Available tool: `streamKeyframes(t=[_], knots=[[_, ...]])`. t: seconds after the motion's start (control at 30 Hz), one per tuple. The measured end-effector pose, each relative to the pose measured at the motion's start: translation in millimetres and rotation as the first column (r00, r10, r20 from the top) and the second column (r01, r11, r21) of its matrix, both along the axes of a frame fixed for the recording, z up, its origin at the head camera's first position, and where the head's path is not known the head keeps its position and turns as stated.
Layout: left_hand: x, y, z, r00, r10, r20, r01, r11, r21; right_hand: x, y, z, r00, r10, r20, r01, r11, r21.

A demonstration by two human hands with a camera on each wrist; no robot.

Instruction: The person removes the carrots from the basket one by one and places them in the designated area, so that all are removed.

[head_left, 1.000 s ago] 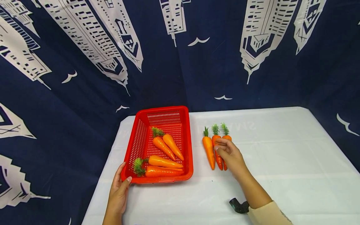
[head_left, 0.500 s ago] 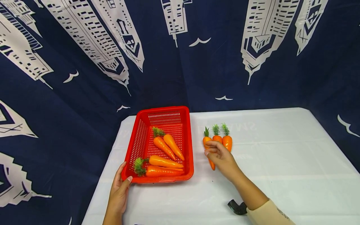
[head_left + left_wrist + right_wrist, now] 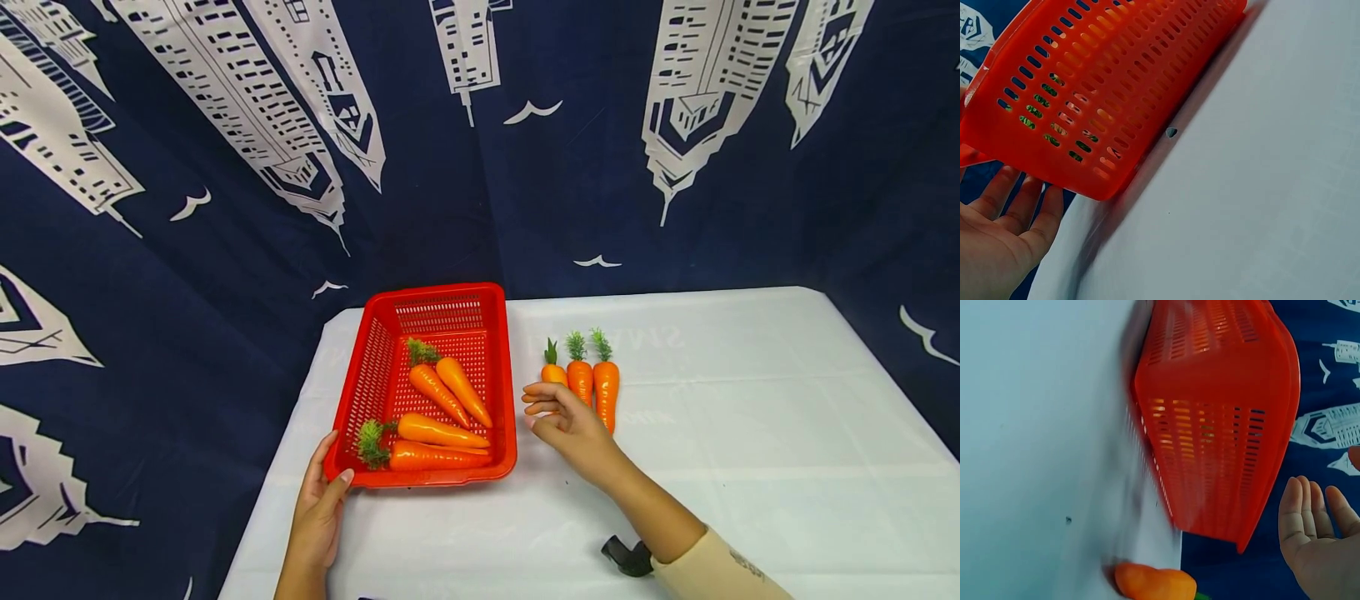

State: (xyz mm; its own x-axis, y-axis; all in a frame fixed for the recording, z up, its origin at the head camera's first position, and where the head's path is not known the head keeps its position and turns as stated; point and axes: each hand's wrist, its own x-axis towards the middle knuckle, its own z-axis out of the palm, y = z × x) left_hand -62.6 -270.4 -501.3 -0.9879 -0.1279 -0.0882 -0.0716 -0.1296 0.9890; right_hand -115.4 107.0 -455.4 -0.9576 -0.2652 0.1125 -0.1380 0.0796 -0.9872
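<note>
My left hand (image 3: 315, 517) holds the near left corner of a red plastic basket (image 3: 427, 477), thumb on the rim and fingers along the outside. Several shiny orange carrots (image 3: 438, 430) with green tops lie in the basket. Right of it, three carrots (image 3: 606, 387) lie side by side on the table, tops pointing away. My right hand (image 3: 573, 429) hovers in front of them, fingers loosely bent and holding nothing, and hides the lower part of the left two. In the right wrist view, its fingers stand apart from the basket wall (image 3: 1216, 381), with one carrot (image 3: 1154, 582) below.
A white cloth (image 3: 750, 433) covers the table. Behind and to the left hangs a dark blue curtain (image 3: 480, 208) printed with white buildings and birds. A small black device (image 3: 626, 557) sits at my right wrist, beside the beige sleeve (image 3: 716, 571).
My right hand has moved left, from over the right-hand carrots toward the basket, uncovering the rightmost carrot. The left hand, the basket and the carrots have stayed in place.
</note>
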Motion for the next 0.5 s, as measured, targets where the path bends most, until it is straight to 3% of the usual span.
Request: streamKeyframes(t=[0.3,0.5], knots=[[0.0,-0.1,-0.8,1.000,0.003,-0.001,-0.003,1.000,0.000,4.8,-11.3,9.5,0.996,0.089,0.033,-0.089,0.996,0.001],[-0.1,-0.3,-1.0,1.000,0.011,0.010,-0.011,1.000,-0.011,6.6,-20.5,12.1,0.994,0.109,-0.006,-0.109,0.994,0.015]])
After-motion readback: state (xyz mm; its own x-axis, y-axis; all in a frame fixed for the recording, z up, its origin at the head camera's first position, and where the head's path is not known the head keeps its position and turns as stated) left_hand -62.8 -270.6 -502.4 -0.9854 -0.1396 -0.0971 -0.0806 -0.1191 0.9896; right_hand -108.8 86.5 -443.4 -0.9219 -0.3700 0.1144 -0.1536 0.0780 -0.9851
